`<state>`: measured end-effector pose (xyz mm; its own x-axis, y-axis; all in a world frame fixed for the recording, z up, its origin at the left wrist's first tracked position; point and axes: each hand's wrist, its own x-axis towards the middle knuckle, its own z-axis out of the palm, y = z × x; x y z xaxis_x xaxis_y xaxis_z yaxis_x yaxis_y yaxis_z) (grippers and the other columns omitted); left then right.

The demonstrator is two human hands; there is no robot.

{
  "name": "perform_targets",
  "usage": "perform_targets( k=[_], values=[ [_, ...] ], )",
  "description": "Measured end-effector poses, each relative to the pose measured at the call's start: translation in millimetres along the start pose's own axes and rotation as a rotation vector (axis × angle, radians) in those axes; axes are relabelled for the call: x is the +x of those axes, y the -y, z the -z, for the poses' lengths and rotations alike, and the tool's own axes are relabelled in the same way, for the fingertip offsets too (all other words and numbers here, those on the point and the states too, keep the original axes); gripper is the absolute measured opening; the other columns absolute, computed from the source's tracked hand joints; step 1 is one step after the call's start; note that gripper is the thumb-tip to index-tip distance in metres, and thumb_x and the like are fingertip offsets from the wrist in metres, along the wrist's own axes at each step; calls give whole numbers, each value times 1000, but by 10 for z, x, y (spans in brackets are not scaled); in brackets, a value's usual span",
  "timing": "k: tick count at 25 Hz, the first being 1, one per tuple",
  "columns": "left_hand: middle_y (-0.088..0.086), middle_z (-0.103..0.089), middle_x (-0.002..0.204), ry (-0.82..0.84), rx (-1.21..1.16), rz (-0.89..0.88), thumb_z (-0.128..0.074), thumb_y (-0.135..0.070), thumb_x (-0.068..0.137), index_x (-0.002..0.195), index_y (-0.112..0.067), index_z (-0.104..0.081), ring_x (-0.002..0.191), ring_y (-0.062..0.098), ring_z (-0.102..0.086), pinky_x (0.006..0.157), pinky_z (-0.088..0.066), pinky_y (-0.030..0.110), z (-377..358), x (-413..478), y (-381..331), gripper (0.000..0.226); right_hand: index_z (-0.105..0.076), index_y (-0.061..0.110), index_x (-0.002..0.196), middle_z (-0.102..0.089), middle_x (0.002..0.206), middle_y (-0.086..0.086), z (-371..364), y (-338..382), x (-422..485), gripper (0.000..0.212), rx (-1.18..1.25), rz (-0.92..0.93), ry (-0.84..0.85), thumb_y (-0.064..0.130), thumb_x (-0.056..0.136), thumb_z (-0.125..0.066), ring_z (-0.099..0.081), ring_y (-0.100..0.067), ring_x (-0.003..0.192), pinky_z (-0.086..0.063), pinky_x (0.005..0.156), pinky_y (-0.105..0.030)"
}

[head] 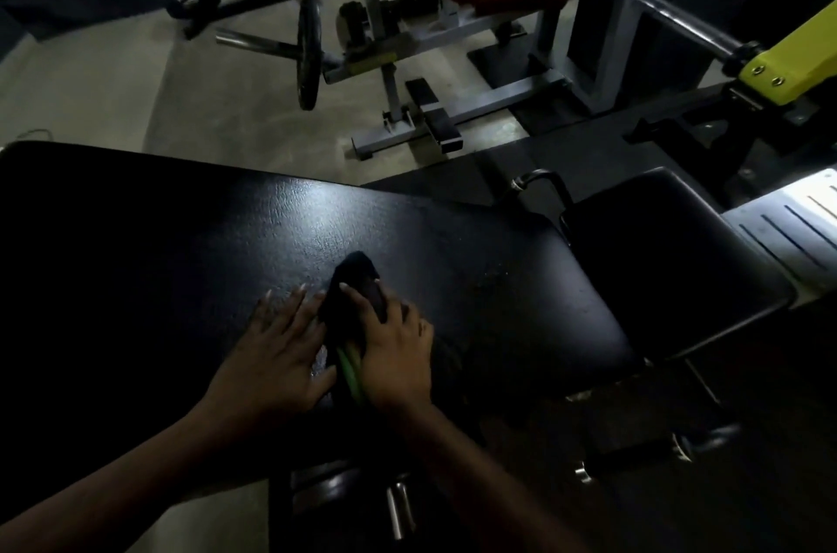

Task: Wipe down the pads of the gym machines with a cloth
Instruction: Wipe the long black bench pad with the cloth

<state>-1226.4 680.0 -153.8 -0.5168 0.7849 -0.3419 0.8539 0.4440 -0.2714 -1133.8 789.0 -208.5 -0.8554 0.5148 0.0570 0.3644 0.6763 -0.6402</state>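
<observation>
Both hands lie on the black pad (181, 235) near its near edge, about midway along it. My left hand (276, 353) is flat, fingers spread. My right hand (394, 344) presses the cloth (351, 280) down with fairly straight fingers. Bunched narrow, the cloth runs lengthwise from near edge toward far edge, dark tip pointing away. Pinned rather than gripped, it could slip free. I'd also expect missed strips in this dim light.

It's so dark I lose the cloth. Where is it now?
In the head view, the dark cloth lies low centre on the large black pad, under the right hand, beside the left hand.
</observation>
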Motion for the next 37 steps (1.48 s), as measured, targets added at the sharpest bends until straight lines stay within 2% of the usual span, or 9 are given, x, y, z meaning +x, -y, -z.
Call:
perform_targets(
  k=[6, 12, 15, 17, 20, 23, 26, 29, 37],
  values=[
    [14, -51, 138, -38, 19, 6, -6, -63, 91, 131, -18, -52, 132, 27, -33, 107, -19, 52, -109, 32, 19, 76, -26, 50, 138, -33, 148, 0, -58, -938, 581, 57, -27, -156, -52, 49, 86, -50, -35, -25, 128, -31, 101, -43],
    [12, -52, 137, -18, 21, 39, -6, -63, 91, 130, -21, -54, 130, 31, -46, 106, -22, 52, -58, 27, 2, 76, -30, 44, 139, -35, 144, -6, -34, -1784, 1064, 54, -49, -461, -83, 47, 88, -48, -38, -33, 125, -32, 100, -48],
    [12, -53, 137, 21, -20, 22, -4, -64, 90, 130, -21, -54, 129, 29, -46, 108, -16, 50, -43, 10, -4, 77, -31, 37, 141, -38, 141, -13, 91, -1738, 1155, 54, 37, -634, -86, 42, 90, -48, -41, -37, 122, -33, 101, -47],
    [10, -49, 140, -27, -103, 31, -3, -67, 88, 135, -22, -47, 134, 24, -38, 111, -8, 44, 0, 0, -13, 78, -39, 33, 138, -48, 133, -13, 152, -1269, 1034, 52, 205, -494, -147, 36, 87, -52, -49, -35, 116, -39, 98, -42],
    [-1, -19, 156, -255, -418, 155, 0, -81, 74, 147, -28, -14, 141, 5, -2, 116, 6, 28, 46, 79, -39, 92, -41, 39, 134, -50, 135, -2, 74, -319, 585, 54, 169, 78, -67, 45, 81, -47, -48, -24, 115, -37, 96, -36],
    [1, -16, 157, -330, -470, 204, 9, -81, 72, 148, -25, -15, 142, 9, 1, 115, 2, 38, 93, 365, -124, 97, -27, 47, 138, -34, 147, 2, -3, -355, 629, 56, 55, 186, 14, 55, 83, -37, -36, -23, 124, -28, 98, -40],
    [13, -31, 152, -90, -240, 66, 14, -67, 85, 144, -15, -30, 143, 28, -15, 115, -3, 45, 74, 805, -211, 91, -29, 51, 137, -35, 146, 2, -60, -1047, 1146, 53, 52, 67, -3, 52, 87, -44, -33, -24, 129, -27, 100, -42],
    [12, -50, 139, 56, -199, 81, -2, -60, 93, 137, -19, -36, 135, 26, -30, 111, -6, 42, 56, 1171, -342, 69, -33, 49, 136, -34, 147, 2, -120, -1761, 1650, 52, 12, -132, -42, 48, 87, -50, -33, -26, 129, -28, 101, -43],
    [11, -40, 146, 8, -27, 76, -11, -60, 92, 138, -20, -41, 138, 26, -28, 108, -24, 55, -132, 1338, -456, 67, -40, 38, 136, -42, 138, -11, 16, -2773, 2344, 51, 87, -508, -92, 38, 87, -53, -45, -37, 117, -36, 97, -45]
  ],
)
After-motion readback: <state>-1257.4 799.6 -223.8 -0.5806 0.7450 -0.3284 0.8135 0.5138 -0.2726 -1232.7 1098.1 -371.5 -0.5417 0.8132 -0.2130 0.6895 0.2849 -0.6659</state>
